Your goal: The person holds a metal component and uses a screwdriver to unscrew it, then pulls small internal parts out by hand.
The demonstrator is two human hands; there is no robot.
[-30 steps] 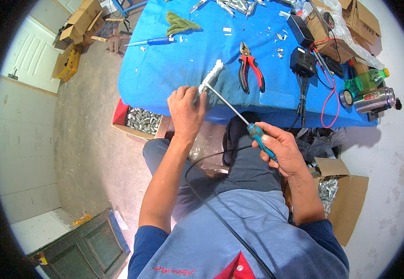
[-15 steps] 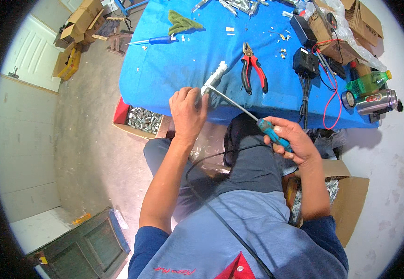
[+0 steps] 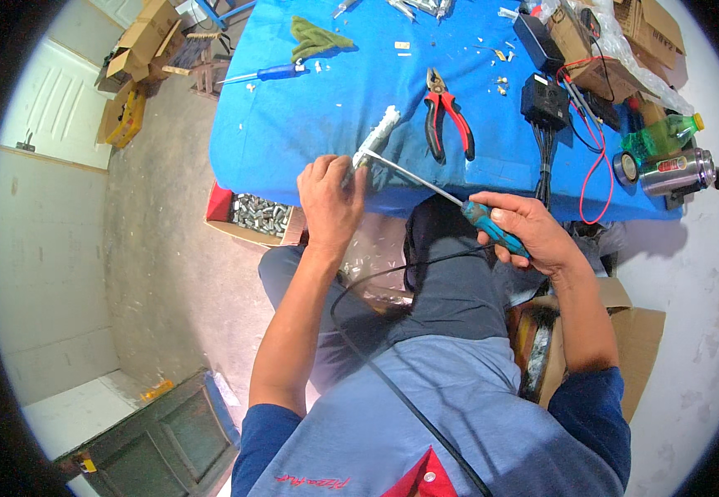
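Blue-clothed tbl (image 3: 277,124): red/blk pliers (image 3: 432,124); blue screwdriver (image 3: 277,73); green rag (image 3: 318,37); wht bits (image 3: 502,80); blk box (image 3: 544,101)

A slim, elongated silvery-white part (image 3: 381,130) is held at its lower end by the left hand (image 3: 329,199), above the near edge of a blue-covered desk (image 3: 277,141). It is slanted, its free end pointed away and to the right; its lower end is hidden by the fingers. A screwdriver with a teal, dark-marked handle and a long, thin metal shaft is gripped by its handle (image 3: 477,216) in the right hand (image 3: 533,232). Its shaft (image 3: 415,177) is angled up and leftward, its tip set against the part, just beside the left fingers.
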